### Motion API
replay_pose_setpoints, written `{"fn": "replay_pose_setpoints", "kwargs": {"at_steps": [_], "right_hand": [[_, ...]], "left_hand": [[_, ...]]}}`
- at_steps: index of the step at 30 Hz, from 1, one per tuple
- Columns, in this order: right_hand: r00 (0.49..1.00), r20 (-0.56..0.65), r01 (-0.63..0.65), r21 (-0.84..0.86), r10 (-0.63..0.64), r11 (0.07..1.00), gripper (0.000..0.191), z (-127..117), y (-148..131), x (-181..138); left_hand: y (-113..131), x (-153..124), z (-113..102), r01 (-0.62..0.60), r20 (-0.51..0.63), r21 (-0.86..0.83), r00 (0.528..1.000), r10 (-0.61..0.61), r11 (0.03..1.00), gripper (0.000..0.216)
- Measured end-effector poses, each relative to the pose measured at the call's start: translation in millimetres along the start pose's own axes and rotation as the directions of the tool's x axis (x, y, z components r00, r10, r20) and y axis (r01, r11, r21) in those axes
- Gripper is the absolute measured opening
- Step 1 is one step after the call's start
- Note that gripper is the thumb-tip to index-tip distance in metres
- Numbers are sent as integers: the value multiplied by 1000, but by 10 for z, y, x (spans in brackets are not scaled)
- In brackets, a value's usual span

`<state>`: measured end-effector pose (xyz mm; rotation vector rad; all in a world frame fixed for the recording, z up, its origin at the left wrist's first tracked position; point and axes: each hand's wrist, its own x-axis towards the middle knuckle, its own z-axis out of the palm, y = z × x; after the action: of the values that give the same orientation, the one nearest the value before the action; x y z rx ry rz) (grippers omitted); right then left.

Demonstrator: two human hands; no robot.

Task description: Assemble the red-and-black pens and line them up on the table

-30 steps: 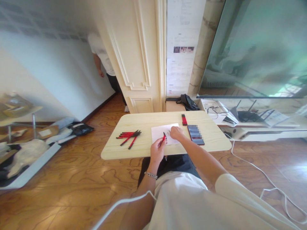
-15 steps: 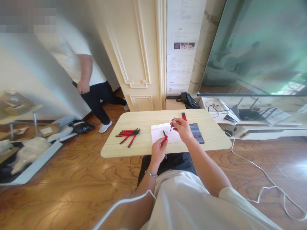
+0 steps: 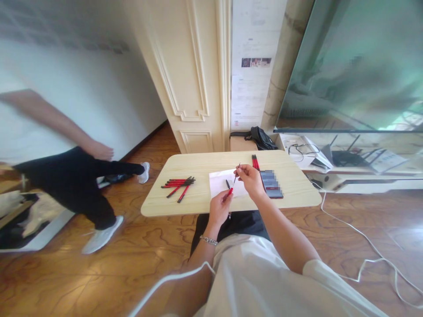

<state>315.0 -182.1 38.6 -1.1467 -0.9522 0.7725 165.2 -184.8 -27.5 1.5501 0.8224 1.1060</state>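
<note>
My left hand [image 3: 220, 208] is closed around a red pen barrel [image 3: 230, 191], its end poking out above my fingers. Between the fingertips of my right hand [image 3: 249, 177] is a thin dark pen refill [image 3: 235, 175], whose lower tip is at or just above the barrel's end; whether it has entered I cannot tell. Below my hands lies a white sheet of paper [image 3: 216, 180] with a black pen cap [image 3: 228, 184] on it. To the left is a pile of red and black pens [image 3: 180, 182]. A few more red and black pens [image 3: 255, 162] lie beyond my right hand.
A dark phone-like device [image 3: 274, 193], partly pixelated, lies on the light wooden table [image 3: 297, 176] at right. Another person in black trousers [image 3: 89, 185] walks at left. A black bag [image 3: 261, 137] rests on a box behind the table. A white cable [image 3: 360, 233] runs over the floor.
My right hand has brought the refill lower, closer to the barrel in my left hand. The other person has come nearer along the left side.
</note>
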Motion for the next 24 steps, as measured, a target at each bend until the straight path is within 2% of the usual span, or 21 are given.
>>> {"fn": "replay_pose_setpoints", "kwargs": {"at_steps": [4, 10, 13, 17, 19, 22, 24], "right_hand": [[999, 51, 10, -49, -8, 999, 30, 21, 113, -60], [991, 135, 21, -248, 14, 969, 27, 34, 328, -284], [984, 169, -25, -209, 61, 978, 28, -17, 334, -349], [956, 257, -123, -83, 141, 989, 32, -100, 352, -362], [970, 218, -77, -123, 103, 989, 31, -122, 385, -352], [992, 125, 17, -262, 16, 965, 29, -130, 435, -339], [992, 126, 35, -317, 5, 948, 29, -130, 449, -334]], "left_hand": [[33, 2, -2, 9, 19, -5, 1000, -9, 1000, 34], [93, -31, -14, 66, 70, -81, 996, -60, 995, 37], [96, -59, -12, 123, 100, -147, 989, -109, 981, 37], [102, -66, -6, 224, 207, -250, 963, -174, 942, 36], [96, -56, 4, 229, 173, -252, 967, -189, 940, 36], [72, -41, 23, 185, 54, -212, 983, -177, 960, 36], [55, -43, 30, 171, 8, -205, 985, -173, 964, 34]]}}
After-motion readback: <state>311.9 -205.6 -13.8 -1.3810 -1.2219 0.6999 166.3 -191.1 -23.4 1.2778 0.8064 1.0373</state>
